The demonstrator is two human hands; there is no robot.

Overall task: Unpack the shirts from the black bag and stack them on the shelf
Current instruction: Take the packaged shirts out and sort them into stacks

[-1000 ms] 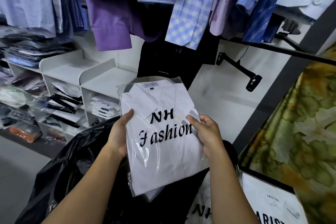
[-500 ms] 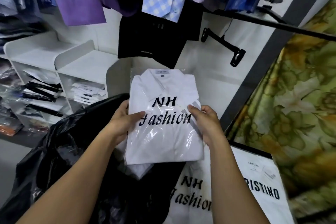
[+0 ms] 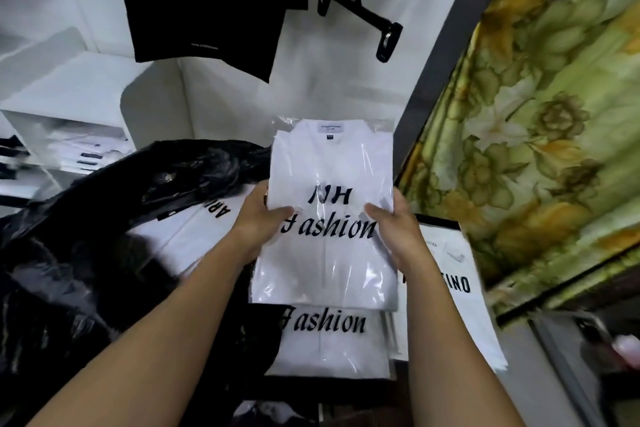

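A folded white shirt in clear plastic printed "NH Fashion" (image 3: 329, 166) is held flat in front of me. My left hand (image 3: 259, 222) grips its left edge and my right hand (image 3: 398, 229) grips its right edge, thumbs on top. Directly under it lies another packaged "Fashion" shirt (image 3: 329, 340). More packaged white shirts lie to the right (image 3: 460, 288) and to the left (image 3: 207, 222). The black bag (image 3: 86, 236) sits crumpled at my left, partly over the left package.
White shelf cubbies (image 3: 69, 97) with folded shirts stand at the left. Black garments (image 3: 207, 3) and a clip hanger (image 3: 367, 14) hang above. A green floral cloth (image 3: 536, 114) fills the right side behind a dark frame.
Both hands have carried the shirt rightwards and down, away from the bag, until it hovers over the packaged shirts. My view has tilted down.
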